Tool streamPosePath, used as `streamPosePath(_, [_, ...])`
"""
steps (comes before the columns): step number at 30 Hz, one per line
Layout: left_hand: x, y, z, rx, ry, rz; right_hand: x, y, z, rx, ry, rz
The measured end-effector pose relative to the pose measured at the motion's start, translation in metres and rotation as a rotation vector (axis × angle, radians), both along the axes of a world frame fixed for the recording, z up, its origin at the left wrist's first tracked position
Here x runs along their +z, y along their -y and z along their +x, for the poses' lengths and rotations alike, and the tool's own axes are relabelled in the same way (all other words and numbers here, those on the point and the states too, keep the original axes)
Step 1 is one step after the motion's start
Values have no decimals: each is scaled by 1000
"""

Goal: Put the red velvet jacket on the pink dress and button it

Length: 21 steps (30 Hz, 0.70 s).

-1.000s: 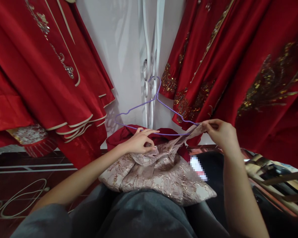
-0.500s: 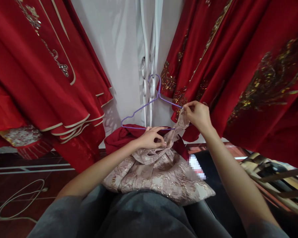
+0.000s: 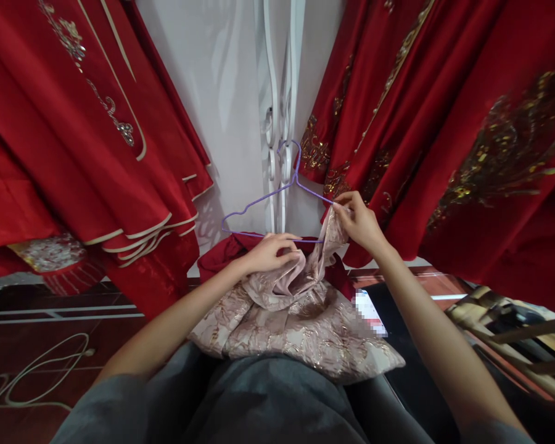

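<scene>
A pink brocade garment with gold thread lies across my lap. My right hand pinches its upper right part against the right arm of a purple hanger, and the cloth is drawn up over that end. Lower down, my left hand grips the garment's folded edge between thumb and fingers, close to the hanger's bottom bar. The hanger's left end is bare. Beneath the hanger bunches a dark red cloth, partly covered by the brocade.
Red garments with beads and pale piping hang on the left. More red garments with gold sequins hang on the right. White scrolled metalwork stands ahead. A pale cable lies on the floor; a phone is by my right leg.
My left hand has shifted slightly left and lifted the folded edge, so the cloth's opening gapes wider. My right hand has moved a little down and left along the hanger arm.
</scene>
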<state>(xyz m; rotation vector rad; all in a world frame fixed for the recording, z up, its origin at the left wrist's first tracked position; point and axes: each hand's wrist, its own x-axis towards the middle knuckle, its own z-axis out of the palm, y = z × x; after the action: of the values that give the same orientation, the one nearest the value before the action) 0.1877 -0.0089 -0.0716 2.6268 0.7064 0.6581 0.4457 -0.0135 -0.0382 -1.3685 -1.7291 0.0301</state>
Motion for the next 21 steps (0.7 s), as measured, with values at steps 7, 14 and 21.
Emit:
streamPosePath(7, [-6,-30,-83,639,91,260,0,1,11,0,-8,17])
streamPosePath(14, [-26,-41,-169,1069,-70,22,-1,-5,12,2,-26,5])
streamPosePath(21, [-19,-36,-167,975,66,144,0,-4,14,-9,-16,-6])
